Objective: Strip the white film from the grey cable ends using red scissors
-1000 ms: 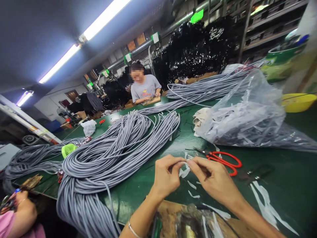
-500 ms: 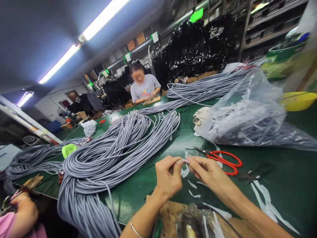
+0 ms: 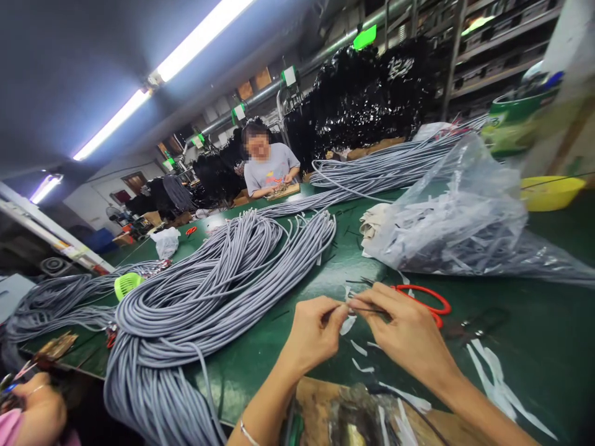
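My left hand (image 3: pixel 316 328) is closed in a pinch, thumb against forefinger; what lies between its fingertips is too small to make out. Tip to tip with it, my right hand (image 3: pixel 402 322) pinches a thin dark strand (image 3: pixel 372 309) that runs back under its fingers. Both hands hover over the green table, above scattered white strips (image 3: pixel 348 324). Red-handled scissors (image 3: pixel 430 297) lie just behind my right hand, which partly covers them. Below the hands a wooden board (image 3: pixel 316 402) carries a dark, grimy block (image 3: pixel 351 415) with white strips on it.
Grey cable coils (image 3: pixel 199 291) fill the table's left side. A clear bag of white pieces (image 3: pixel 455 229) stands at right, near a yellow bowl (image 3: pixel 551 193). Dark cutters (image 3: pixel 478 325) lie at right. One person (image 3: pixel 269 167) sits opposite; another's hand (image 3: pixel 39 399) works at lower left.
My right hand has turned, its back now higher and covering more of the scissors. A dark strand now shows in its fingers. The left hand stays nearly in place.
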`<state>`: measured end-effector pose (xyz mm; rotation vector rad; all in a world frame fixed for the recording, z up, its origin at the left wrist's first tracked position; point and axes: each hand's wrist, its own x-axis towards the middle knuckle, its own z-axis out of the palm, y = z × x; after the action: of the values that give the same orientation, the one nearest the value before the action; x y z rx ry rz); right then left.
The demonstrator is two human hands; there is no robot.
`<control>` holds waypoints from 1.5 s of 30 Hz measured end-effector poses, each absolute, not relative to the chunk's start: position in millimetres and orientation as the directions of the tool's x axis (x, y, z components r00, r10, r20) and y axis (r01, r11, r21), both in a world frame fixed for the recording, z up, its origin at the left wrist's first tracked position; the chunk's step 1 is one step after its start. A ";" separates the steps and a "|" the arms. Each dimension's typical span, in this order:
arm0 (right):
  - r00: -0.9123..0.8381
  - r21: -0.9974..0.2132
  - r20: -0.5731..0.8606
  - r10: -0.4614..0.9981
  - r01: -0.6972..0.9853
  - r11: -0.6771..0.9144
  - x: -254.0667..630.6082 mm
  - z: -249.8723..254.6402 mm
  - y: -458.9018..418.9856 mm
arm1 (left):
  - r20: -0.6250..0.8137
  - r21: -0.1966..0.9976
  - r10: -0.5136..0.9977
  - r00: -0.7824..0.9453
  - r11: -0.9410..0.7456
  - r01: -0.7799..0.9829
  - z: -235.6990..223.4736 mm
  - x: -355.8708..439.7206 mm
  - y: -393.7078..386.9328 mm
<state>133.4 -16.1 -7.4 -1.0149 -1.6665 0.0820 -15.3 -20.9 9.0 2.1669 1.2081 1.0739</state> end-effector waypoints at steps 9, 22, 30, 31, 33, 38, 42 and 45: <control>-0.147 -0.840 0.342 0.928 0.395 0.372 141.6 -10.1 -1.2 | 0.461 0.507 0.738 0.492 -0.674 0.537 9.8 -23.2 -17.6; -0.108 -0.790 0.466 0.878 0.396 0.468 124.3 -3.3 -21.1 | 0.519 0.654 0.846 0.125 -0.487 0.579 10.5 -18.7 -18.7; -0.021 -0.762 0.495 0.869 0.469 0.446 126.9 -0.1 -19.6 | 0.613 0.376 0.712 0.342 -0.644 0.666 4.9 -18.6 -20.0; 0.043 -0.747 0.517 0.855 0.511 0.426 131.5 1.2 -18.5 | 0.604 0.322 0.684 0.410 -0.680 0.659 3.1 -17.5 -21.3; 0.219 -0.725 0.554 0.803 0.601 0.336 144.6 5.3 -15.4 | 0.525 0.244 0.640 0.561 -0.744 0.622 -0.4 -14.8 -23.9; 0.144 -0.738 0.544 0.826 0.550 0.390 166.3 14.3 -8.3 | 0.435 0.373 0.751 0.497 -0.653 0.660 1.0 -16.3 -20.7; -0.064 -0.680 0.562 0.824 0.531 0.505 156.4 7.0 -8.8 | 0.461 0.500 0.801 0.383 -0.590 0.633 9.8 -24.7 -15.0; -0.055 -0.753 0.511 0.858 0.452 0.478 151.4 1.2 -8.3 | 0.433 0.488 0.790 0.434 -0.610 0.625 12.5 -26.2 -15.5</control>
<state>151.4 -8.3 1.2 -1.1336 -1.6855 0.4883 -26.2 -15.5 12.5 2.4342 1.2293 0.9404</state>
